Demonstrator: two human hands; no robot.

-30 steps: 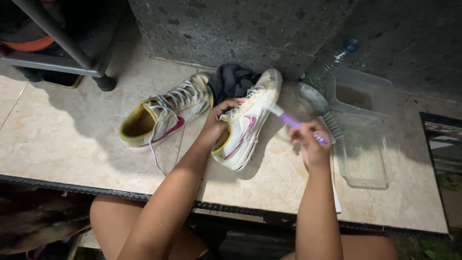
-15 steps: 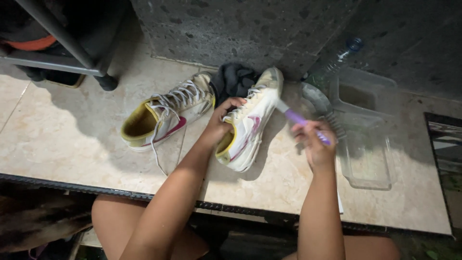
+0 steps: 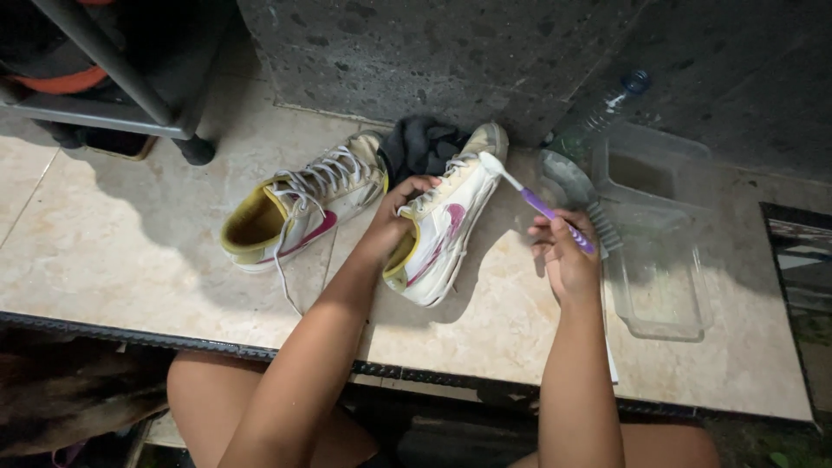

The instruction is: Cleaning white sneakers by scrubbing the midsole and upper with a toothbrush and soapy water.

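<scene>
The left hand [image 3: 400, 201] grips a white sneaker [image 3: 442, 227] on the tiled bench [image 3: 130, 251]; the right hand [image 3: 565, 251] clasps a purple toothbrush [image 3: 537, 201] at its toe; hard scrubbing could tip the shoe.

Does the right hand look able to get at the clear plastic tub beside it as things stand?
Probably yes. The clear tub lies just beside the right hand with bare tile between, nothing blocking. But that hand's grip is full with the purple toothbrush, so it would likely need to set that down first.
</scene>
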